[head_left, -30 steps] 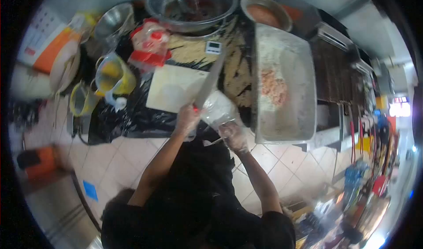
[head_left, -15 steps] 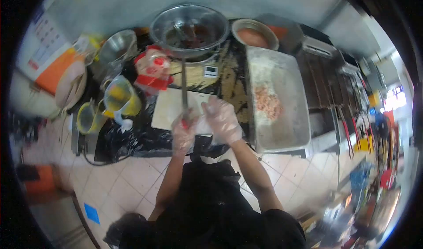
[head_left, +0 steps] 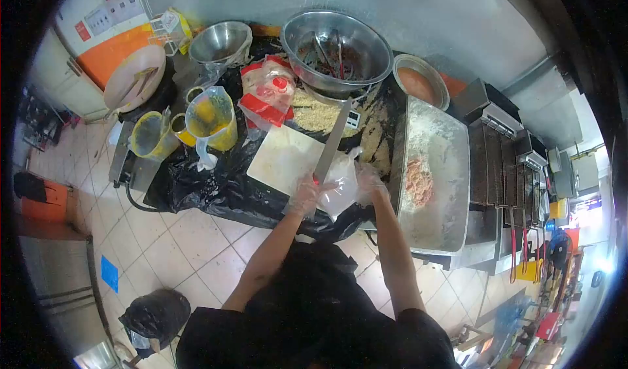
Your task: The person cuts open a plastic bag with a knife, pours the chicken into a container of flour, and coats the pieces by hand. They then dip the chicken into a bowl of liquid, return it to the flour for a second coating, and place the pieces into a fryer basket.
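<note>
My left hand, in a clear plastic glove, is closed round the handle of a large knife, whose blade points up and away. My right hand, also gloved, is at the right end of the white cutting board. Its fingers are bent beside a clear plastic bag and appear to pinch its edge. The bag lies over the board's right part, under and beside the knife. Beyond the board are a red and white package and a small digital device.
A metal tray with flour and meat stands at the right. Behind are a large steel bowl with tongs and a pot. Yellow-stained jugs stand at the left. Wire baskets hang farther right.
The view has shifted, so the table's things appear farther right or lower. The knife now slants to the right, and the clear bag shows plainly between my hands.
</note>
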A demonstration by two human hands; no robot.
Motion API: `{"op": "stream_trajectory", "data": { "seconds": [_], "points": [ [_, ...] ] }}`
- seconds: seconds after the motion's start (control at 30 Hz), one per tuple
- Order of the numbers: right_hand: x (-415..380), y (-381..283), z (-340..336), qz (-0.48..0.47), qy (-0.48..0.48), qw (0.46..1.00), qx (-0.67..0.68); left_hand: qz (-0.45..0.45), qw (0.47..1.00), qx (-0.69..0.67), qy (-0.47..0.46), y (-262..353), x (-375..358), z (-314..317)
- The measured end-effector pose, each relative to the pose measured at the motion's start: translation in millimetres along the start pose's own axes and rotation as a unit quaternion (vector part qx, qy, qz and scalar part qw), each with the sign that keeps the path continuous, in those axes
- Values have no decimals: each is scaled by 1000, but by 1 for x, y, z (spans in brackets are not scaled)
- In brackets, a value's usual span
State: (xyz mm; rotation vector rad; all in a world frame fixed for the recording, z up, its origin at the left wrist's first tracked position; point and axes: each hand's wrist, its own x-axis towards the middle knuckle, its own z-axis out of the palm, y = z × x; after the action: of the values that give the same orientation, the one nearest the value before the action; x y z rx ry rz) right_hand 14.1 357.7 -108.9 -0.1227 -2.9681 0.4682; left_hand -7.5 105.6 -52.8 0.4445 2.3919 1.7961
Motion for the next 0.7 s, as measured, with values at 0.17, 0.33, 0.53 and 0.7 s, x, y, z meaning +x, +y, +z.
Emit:
{"op": "stream_trajectory", "data": {
  "seconds": [0.17, 0.33, 0.53, 0.7],
  "points": [
    [34, -60, -64, -9, -197, 977, -74, -118, 993, 17, -19, 18, 5, -6],
    [21, -76, -91, 271, 51, 854, 441, -44, 997, 64, 2, -7, 0, 0],
    [-13, -135, -129, 95, 77, 751, 649, 72, 994, 16, 84, 36, -3, -26],
    [-1, -159, -173, 63, -22, 962, 266, 81, 987, -125, 56, 76, 5, -20]
  ]
}}
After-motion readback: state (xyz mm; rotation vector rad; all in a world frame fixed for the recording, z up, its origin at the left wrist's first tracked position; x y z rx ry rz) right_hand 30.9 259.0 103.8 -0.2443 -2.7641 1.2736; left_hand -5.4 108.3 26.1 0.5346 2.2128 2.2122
